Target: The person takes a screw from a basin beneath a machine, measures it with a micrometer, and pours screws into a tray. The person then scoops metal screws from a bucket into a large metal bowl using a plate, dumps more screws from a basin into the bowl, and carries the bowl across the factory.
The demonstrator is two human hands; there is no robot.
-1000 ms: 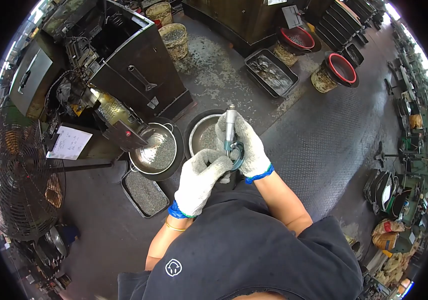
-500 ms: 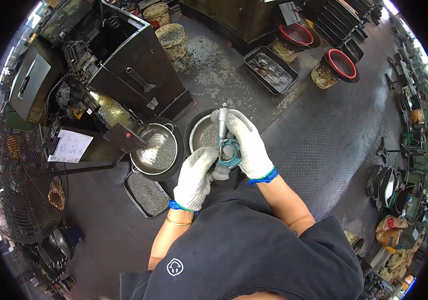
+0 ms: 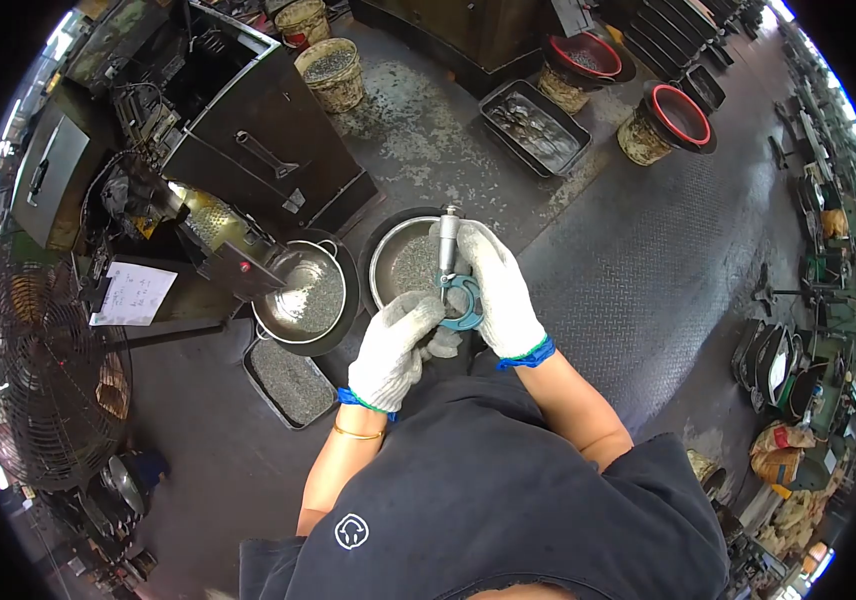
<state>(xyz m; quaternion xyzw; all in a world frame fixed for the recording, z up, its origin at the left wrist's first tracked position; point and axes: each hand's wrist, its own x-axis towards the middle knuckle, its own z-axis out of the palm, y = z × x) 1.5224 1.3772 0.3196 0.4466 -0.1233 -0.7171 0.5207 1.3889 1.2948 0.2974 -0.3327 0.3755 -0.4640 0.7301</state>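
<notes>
A micrometer [image 3: 465, 310] with a blue frame and silver barrel stands upright in my right hand [image 3: 500, 290], which wears a white knit glove. The fingers of that hand wrap round the barrel and frame. My left hand [image 3: 388, 350], gloved too, is pinched closed at the left side of the micrometer's jaws. Whatever lies between its fingertips is too small to make out. Just behind both hands sits a round metal bowl [image 3: 380, 262] with small grey metal pieces in it, partly hidden by the gloves.
To the left, a two-handled metal pan [image 3: 288, 322] of small pieces sits under a machine chute [image 3: 238, 262]. A tray [image 3: 291, 385] of grey pieces lies in front of it. Farther off are a black tray [image 3: 538, 130], red-rimmed buckets [image 3: 681, 112] and a machine cabinet [image 3: 268, 150].
The view has shifted slightly, so the surroundings sit a little up and left. Both hands keep nearly the same hold at the micrometer.
</notes>
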